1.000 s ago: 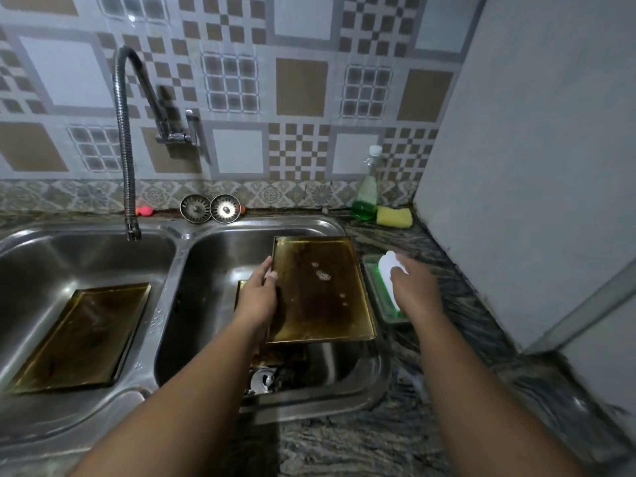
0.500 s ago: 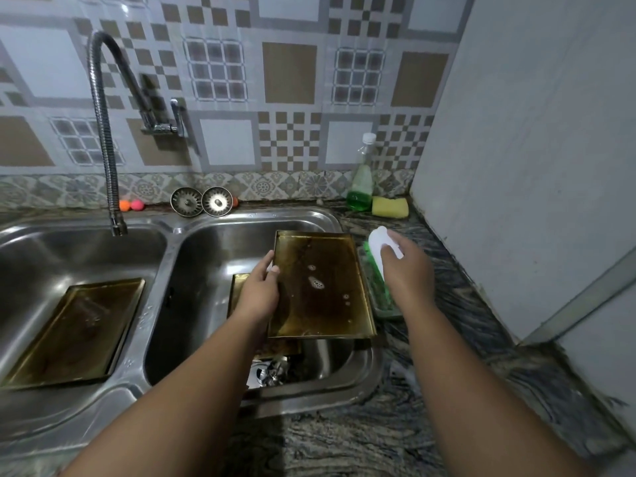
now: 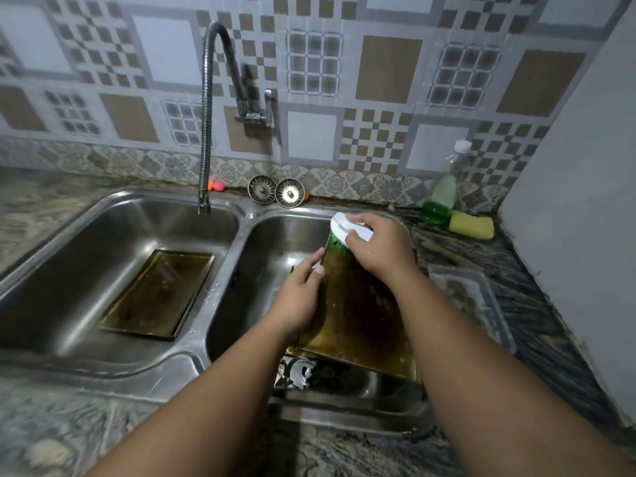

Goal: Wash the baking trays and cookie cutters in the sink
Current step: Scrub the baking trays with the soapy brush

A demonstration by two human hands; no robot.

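Over rt steel sink basin (image 3: pixel 272 242), L hand (image 3: pixel 299 294) grips greasy brown metal baking tray (image 3: pixel 354 315) by its edge; R hand (image 3: pixel 378 251) clasps white-handled green brush (image 3: pixel 339 232) at tray's top corner. Best: firm overlapping strokes, tray braced.

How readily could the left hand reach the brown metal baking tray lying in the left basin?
Probably yes: that brown metal baking tray lies uncovered in the left basin. The left hand must first release the other brown tray it holds.

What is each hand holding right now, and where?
Left hand holds the baking tray by its left edge; right hand grips the brush by its white back.
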